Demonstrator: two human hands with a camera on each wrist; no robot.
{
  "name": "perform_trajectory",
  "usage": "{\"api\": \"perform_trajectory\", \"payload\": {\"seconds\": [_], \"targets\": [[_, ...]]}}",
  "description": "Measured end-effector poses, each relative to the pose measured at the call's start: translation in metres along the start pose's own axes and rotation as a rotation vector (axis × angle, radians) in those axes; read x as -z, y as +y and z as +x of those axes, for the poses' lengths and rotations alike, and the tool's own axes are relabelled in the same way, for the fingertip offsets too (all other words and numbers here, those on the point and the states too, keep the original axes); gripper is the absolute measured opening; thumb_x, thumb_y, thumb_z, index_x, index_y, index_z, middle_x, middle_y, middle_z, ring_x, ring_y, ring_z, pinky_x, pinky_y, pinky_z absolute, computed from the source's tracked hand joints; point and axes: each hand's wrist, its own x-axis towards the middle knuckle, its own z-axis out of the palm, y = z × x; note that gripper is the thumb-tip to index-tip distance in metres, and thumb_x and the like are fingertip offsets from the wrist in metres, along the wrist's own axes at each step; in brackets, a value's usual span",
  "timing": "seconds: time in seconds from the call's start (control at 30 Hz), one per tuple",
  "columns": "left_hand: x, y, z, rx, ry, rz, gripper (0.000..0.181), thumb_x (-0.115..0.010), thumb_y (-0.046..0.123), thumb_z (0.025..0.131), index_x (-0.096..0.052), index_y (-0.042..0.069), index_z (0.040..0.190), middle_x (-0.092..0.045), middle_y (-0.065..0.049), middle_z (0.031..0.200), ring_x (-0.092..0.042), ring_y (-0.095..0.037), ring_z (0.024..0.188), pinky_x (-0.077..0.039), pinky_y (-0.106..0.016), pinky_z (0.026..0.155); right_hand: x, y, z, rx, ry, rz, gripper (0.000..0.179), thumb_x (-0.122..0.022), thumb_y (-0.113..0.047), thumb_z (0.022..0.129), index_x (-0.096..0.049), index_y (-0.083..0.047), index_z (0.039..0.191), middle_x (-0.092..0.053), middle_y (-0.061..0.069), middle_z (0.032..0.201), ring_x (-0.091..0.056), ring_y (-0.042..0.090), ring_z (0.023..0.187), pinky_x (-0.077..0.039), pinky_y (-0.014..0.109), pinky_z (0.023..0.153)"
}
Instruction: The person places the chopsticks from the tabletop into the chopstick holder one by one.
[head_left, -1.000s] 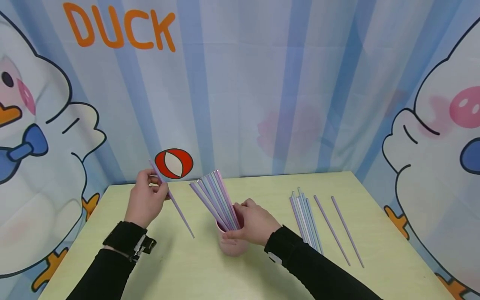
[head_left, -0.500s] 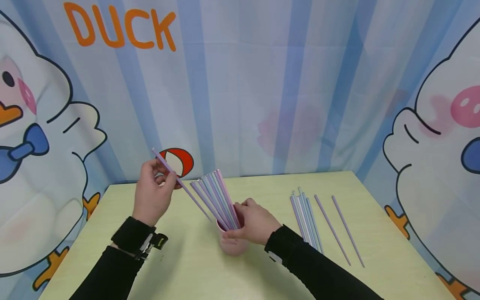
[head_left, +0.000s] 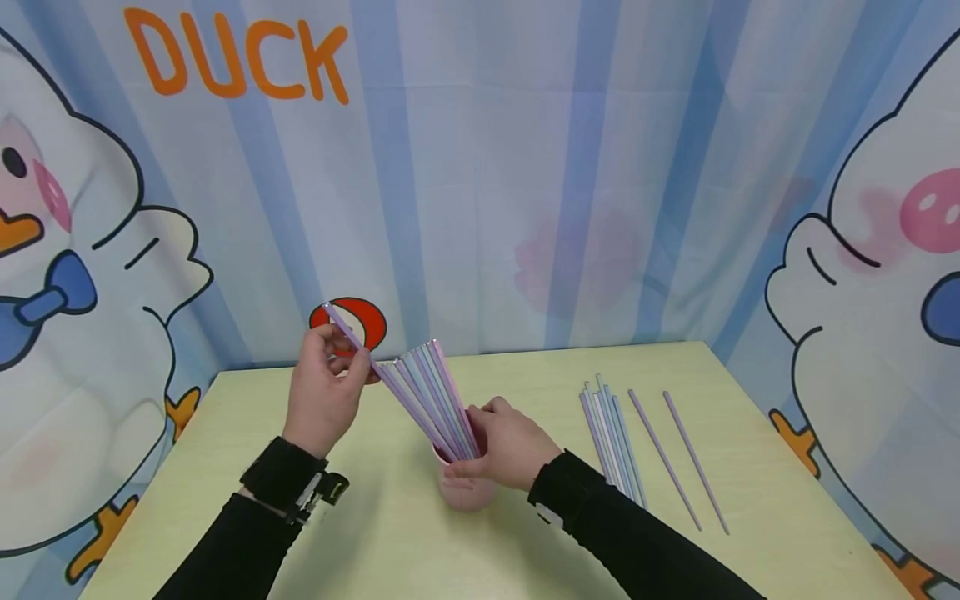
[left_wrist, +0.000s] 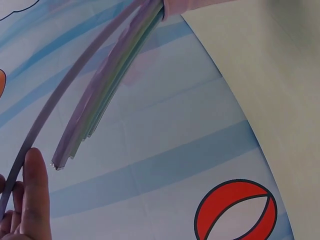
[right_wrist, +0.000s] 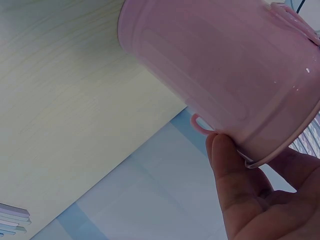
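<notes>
A pink cup [head_left: 465,494] stands upright mid-table, holding a fanned bundle of purple, blue and pink straws [head_left: 429,392] that lean left. My right hand [head_left: 512,443] grips the cup by its rim; the right wrist view shows fingers at the rim beside a small loop on the cup's wall [right_wrist: 210,60]. Between thumb and fingers, my left hand [head_left: 324,396] pinches a single purple straw [head_left: 342,323] near its upper end. That straw slants down to the right, alongside the bundle. In the left wrist view the held straw [left_wrist: 60,92] runs toward the cup's mouth, where its far end is hidden.
Right of the cup, a pile of purple, white and blue straws [head_left: 611,433] lies on the pale yellow table [head_left: 375,533]. Two single purple straws lie farther right, the nearer one [head_left: 663,458] beside the pile. A duck-print curtain [head_left: 480,208] hangs behind the table.
My left hand has moved right with the purple straw, bringing its lower end from beside the cup to the cup's mouth. The right hand and cup have stayed still.
</notes>
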Motion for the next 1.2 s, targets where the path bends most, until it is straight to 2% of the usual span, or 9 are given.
{"api": "perform_trajectory", "payload": {"seconds": [0.23, 0.63, 1.03, 1.2], "targets": [[-0.003, -0.005, -0.004, 0.063, -0.046, 0.08, 0.039, -0.054, 0.017, 0.099, -0.037, -0.001, 0.129, -0.055, -0.016, 0.109, -0.069, -0.024, 0.088, -0.059, -0.04, 0.082, 0.001, -0.003, -0.001, 0.004, 0.0, -0.005, 0.079, -0.075, -0.063, 0.071, -0.059, -0.011, 0.129, -0.055, 0.009, 0.11, -0.057, 0.02, 0.089, -0.055, 0.036, 0.08], [-0.012, -0.022, -0.012, 0.063, -0.084, 0.144, 0.032, -0.056, 0.018, 0.099, -0.044, 0.002, 0.124, -0.058, -0.014, 0.109, -0.068, -0.022, 0.084, -0.06, -0.039, 0.078, 0.001, -0.003, -0.001, 0.006, 0.007, 0.0, 0.082, -0.074, -0.064, 0.071, -0.059, -0.009, 0.13, -0.055, 0.009, 0.111, -0.057, 0.02, 0.091, -0.055, 0.037, 0.082], [-0.012, -0.03, -0.02, 0.07, -0.102, 0.187, 0.028, -0.053, 0.022, 0.101, -0.049, 0.003, 0.122, -0.06, -0.012, 0.105, -0.067, -0.022, 0.083, -0.059, -0.041, 0.079, 0.0, -0.002, -0.001, 0.011, 0.025, -0.014, 0.09, -0.074, -0.064, 0.07, -0.056, -0.006, 0.136, -0.056, 0.01, 0.112, -0.058, 0.02, 0.092, -0.055, 0.038, 0.084], [-0.013, -0.038, -0.028, 0.095, -0.147, 0.261, 0.024, -0.054, 0.022, 0.101, -0.055, 0.004, 0.117, -0.064, -0.01, 0.099, -0.065, -0.021, 0.083, -0.059, -0.041, 0.077, 0.0, -0.001, -0.001, 0.003, 0.023, -0.011, 0.093, -0.074, -0.065, 0.07, -0.055, -0.005, 0.138, -0.055, 0.009, 0.112, -0.058, 0.02, 0.092, -0.055, 0.037, 0.084]]}}
